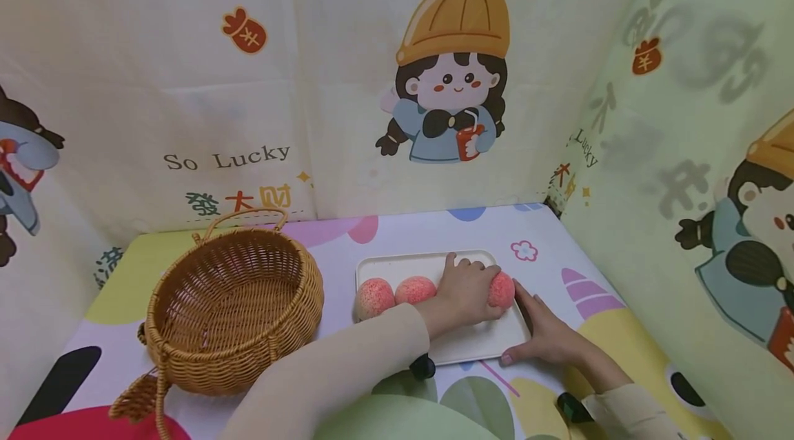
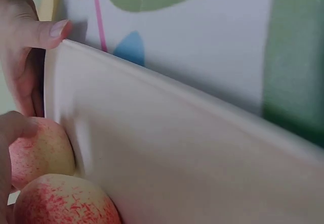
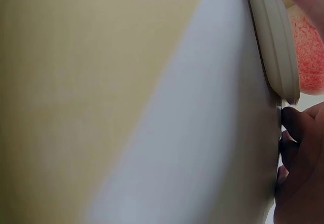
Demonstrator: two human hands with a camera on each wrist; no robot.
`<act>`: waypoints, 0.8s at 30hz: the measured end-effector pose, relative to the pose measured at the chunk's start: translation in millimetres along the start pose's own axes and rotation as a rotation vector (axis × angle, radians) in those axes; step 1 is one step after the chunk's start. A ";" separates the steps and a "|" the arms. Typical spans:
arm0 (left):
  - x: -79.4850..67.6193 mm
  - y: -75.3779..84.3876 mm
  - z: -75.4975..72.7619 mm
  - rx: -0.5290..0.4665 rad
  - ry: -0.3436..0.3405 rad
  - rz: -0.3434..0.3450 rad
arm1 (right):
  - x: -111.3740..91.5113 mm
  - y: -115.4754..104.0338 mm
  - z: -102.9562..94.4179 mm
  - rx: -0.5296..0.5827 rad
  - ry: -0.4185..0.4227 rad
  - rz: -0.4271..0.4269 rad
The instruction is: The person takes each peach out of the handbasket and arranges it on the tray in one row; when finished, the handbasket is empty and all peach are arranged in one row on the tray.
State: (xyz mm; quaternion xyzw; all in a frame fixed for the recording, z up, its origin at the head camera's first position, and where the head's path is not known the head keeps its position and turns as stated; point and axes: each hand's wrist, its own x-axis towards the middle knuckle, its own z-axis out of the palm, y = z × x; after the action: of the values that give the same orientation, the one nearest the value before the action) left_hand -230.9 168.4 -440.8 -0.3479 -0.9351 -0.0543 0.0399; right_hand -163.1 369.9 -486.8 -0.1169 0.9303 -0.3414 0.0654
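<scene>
Several pink-speckled peaches lie in a white rectangular tray [image 1: 459, 352]. Two of them, the left-end peach [image 1: 375, 297] and its neighbour [image 1: 415, 290], show left of my left hand [image 1: 466, 292]. That hand reaches over the tray and grips the right-end peach [image 1: 502, 290]. In the left wrist view, its thumb presses on this peach [image 2: 48, 150], and another peach [image 2: 66, 203] sits close under the hand. Around the tray's near right corner, my right hand [image 1: 548, 335] is spread, thumb at the corner and extended fingers along the right side. The palm hides part of the tray.
A brown wicker basket [image 1: 248, 357] with a raised handle stands left of the tray, its inside visible. The table has a colourful printed cover [image 1: 428, 236]. Printed cloth walls [image 1: 347, 116] enclose the back and both sides.
</scene>
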 end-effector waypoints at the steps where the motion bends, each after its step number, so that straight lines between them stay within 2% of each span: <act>1: 0.4 0.1 0.0 -0.008 0.003 -0.003 | -0.2 0.0 -0.3 -0.001 0.001 0.000; 18: 4.9 4.1 -5.7 0.036 -0.022 -0.024 | 0.7 3.0 -2.0 0.002 0.020 -0.023; 22: -0.1 4.1 -10.0 0.015 -0.031 -0.044 | 1.3 4.3 -2.8 -0.011 0.018 -0.039; 24: -5.1 3.2 -16.6 -0.005 -0.045 -0.068 | 1.3 4.1 -3.6 -0.022 0.015 -0.038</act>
State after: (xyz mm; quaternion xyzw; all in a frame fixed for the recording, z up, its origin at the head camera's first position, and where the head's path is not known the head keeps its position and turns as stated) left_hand -224.4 165.4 -424.6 -0.3174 -0.9468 -0.0503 0.0159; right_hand -165.7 374.8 -486.8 -0.1326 0.9321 -0.3332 0.0505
